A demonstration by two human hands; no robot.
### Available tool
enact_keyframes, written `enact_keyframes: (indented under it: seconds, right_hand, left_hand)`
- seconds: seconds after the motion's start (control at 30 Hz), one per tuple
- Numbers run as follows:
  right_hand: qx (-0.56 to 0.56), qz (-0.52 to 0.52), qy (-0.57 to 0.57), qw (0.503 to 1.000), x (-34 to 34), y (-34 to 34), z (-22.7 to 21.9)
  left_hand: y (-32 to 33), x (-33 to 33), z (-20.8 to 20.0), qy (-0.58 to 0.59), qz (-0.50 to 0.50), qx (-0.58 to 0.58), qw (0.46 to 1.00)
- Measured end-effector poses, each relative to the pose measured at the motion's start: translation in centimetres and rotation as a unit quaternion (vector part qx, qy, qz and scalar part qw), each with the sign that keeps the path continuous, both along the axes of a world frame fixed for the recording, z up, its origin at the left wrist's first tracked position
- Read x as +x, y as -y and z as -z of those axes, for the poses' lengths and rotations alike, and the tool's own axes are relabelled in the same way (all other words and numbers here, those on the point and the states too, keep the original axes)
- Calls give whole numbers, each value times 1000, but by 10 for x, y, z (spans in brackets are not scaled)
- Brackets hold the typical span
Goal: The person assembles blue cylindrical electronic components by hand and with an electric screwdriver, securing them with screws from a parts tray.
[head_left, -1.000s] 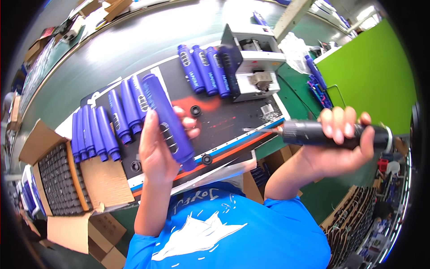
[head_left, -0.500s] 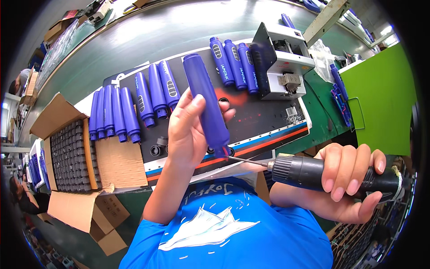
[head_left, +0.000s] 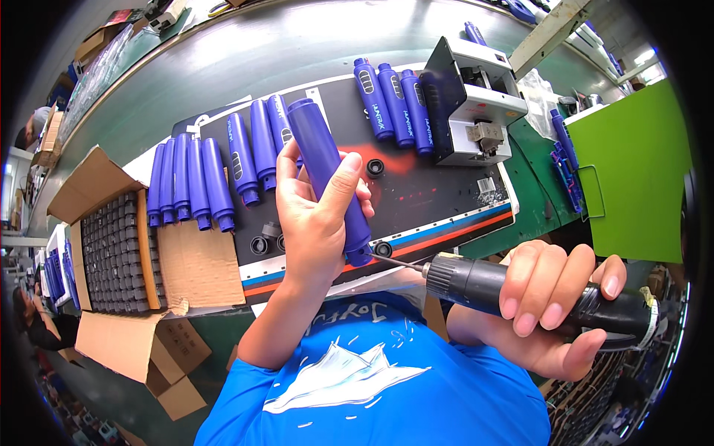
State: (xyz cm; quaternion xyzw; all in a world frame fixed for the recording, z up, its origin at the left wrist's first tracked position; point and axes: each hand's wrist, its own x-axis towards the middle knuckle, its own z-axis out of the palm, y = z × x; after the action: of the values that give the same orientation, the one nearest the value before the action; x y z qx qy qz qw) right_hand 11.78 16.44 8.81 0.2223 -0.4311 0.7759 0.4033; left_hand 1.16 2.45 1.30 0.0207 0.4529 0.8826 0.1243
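My left hand (head_left: 320,212) is closed around a blue-violet cylindrical tube housing (head_left: 316,141), which it holds tilted above the mat, its narrow end toward me. In my right hand (head_left: 554,297) is a black electric screwdriver (head_left: 465,282), gripped along its barrel. Its thin bit (head_left: 398,262) points left, and the tip is right by the tube's narrow end; whether it touches cannot be made out. A black ring-shaped cap (head_left: 382,250) lies just beside that end. Another black cap (head_left: 375,168) sits on the mat beyond my left fingers.
Several blue-violet tubes (head_left: 181,178) lie in a row at left, and others (head_left: 392,104) lie beside a black-and-white bench machine (head_left: 480,104). An open cardboard box (head_left: 100,178) holds many black parts. At right stands a green panel (head_left: 632,171). Loose black caps (head_left: 259,245) lie near my left wrist.
My left hand has turned and the tube has shifted a little left, with its narrow end lower. The screwdriver has moved left along with my right hand.
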Motion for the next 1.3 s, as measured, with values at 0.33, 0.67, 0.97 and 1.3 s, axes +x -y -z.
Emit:
enact_keyframes:
  seconds: [0.33, 0.67, 0.97, 1.3]
  right_hand:
    - [51, 15, 33, 998, -2, 16, 11]
    - [106, 27, 8, 994, 0, 13, 17]
    - [-14, 133, -42, 990, -6, -37, 27]
    - [-81, 342, 66, 934, -68, -130, 18]
  left_hand:
    - [-7, 10, -10, -34, -81, -63, 994]
    - [-15, 4, -5, -41, -9, -79, 996]
    - [-56, -87, 9, -174, -42, -384, 906]
    - [-27, -134, 51, -329, 106, -878, 332]
